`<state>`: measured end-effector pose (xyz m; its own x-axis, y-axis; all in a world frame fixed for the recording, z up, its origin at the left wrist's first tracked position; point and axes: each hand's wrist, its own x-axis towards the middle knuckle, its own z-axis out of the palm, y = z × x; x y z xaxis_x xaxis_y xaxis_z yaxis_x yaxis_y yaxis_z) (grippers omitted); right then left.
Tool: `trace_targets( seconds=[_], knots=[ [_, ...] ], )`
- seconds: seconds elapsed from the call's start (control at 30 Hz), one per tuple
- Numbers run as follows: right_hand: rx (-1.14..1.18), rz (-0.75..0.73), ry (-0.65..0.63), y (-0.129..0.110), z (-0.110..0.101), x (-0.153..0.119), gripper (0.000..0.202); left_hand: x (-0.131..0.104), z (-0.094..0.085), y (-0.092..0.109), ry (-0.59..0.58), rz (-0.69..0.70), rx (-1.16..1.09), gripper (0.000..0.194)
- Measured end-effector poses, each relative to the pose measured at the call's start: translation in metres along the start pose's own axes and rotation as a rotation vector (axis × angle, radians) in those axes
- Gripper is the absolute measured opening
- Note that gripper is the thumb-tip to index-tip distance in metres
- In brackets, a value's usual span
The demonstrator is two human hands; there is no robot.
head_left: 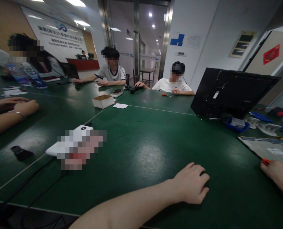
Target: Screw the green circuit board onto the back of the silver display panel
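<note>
My left hand [191, 183] rests palm down on the green table [136, 135], its fingers loosely bent and apart, with nothing visible in them. At the right edge, my right hand [278, 175] is closed round a small orange-red object [266, 162], of which only the end shows. Just beyond that hand lies a flat pale panel [262, 148] with a dark strip along its far edge and a white label.
A black monitor-like panel [232, 93] stands tilted at the back right, near a blue tray [238, 124]. At left are a white device [71, 138], cables and a black piece [21, 153]. An open box [103, 101] stands farther back. Several people sit around.
</note>
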<state>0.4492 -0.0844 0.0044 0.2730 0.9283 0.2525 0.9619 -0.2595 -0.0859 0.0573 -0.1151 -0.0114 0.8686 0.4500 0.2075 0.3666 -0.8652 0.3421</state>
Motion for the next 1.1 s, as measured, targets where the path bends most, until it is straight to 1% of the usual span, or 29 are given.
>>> trace_targets(
  seconds=[0.07, 0.13, 0.23, 0.27, 0.33, 0.4, 0.47, 0.57, 0.67, 0.77, 0.87, 1.0, 1.07, 1.1],
  knots=[
    [0.004, 0.074, -0.087, -0.007, -0.002, -0.004, 0.064, -0.003, -0.001, 0.0, 0.005, -0.006, 0.017, 0.04],
    [0.007, 0.1, -0.176, -0.02, -0.004, -0.011, 0.065, -0.004, 0.0, 0.0, 0.008, -0.002, 0.029, 0.039],
    [-0.037, 0.075, -0.212, -0.049, -0.003, -0.027, 0.066, -0.007, -0.002, -0.001, 0.005, -0.01, 0.03, 0.04],
    [-0.055, 0.042, -0.212, -0.061, -0.002, -0.034, 0.064, -0.008, -0.004, -0.002, 0.009, -0.024, 0.028, 0.04],
    [-0.096, -0.009, -0.199, -0.09, 0.001, -0.051, 0.058, -0.011, -0.01, -0.006, 0.028, -0.078, 0.011, 0.041],
    [-0.179, -0.113, -0.196, -0.122, 0.004, -0.07, 0.053, -0.015, -0.019, -0.012, 0.059, -0.153, -0.034, 0.041],
    [-0.188, -0.21, -0.189, -0.157, 0.003, -0.091, 0.05, -0.019, -0.027, -0.018, 0.12, -0.233, -0.081, 0.04],
    [-0.095, -0.384, -0.187, -0.209, -0.003, -0.12, 0.048, -0.026, -0.036, -0.029, 0.219, -0.325, -0.136, 0.038],
    [0.042, -0.504, -0.259, -0.256, -0.015, -0.143, 0.047, -0.032, -0.043, -0.039, 0.265, -0.37, -0.148, 0.034],
    [0.137, -0.603, -0.376, -0.295, -0.027, -0.159, 0.05, -0.036, -0.048, -0.05, 0.206, -0.416, -0.084, 0.036],
    [0.221, -0.696, -0.414, -0.326, -0.032, -0.171, 0.058, -0.039, -0.05, -0.06, 0.136, -0.496, 0.019, 0.04],
    [0.306, -0.791, -0.481, -0.359, -0.042, -0.184, 0.075, -0.049, -0.047, -0.073, 0.121, -0.579, 0.077, 0.05],
    [0.31, -0.88, -0.572, -0.37, -0.052, -0.189, 0.065, -0.058, -0.045, -0.076, 0.106, -0.613, 0.112, 0.06],
    [0.283, -0.899, -0.64, -0.373, -0.058, -0.192, 0.058, -0.064, -0.045, -0.078, 0.073, -0.627, 0.17, 0.064]
  ],
)
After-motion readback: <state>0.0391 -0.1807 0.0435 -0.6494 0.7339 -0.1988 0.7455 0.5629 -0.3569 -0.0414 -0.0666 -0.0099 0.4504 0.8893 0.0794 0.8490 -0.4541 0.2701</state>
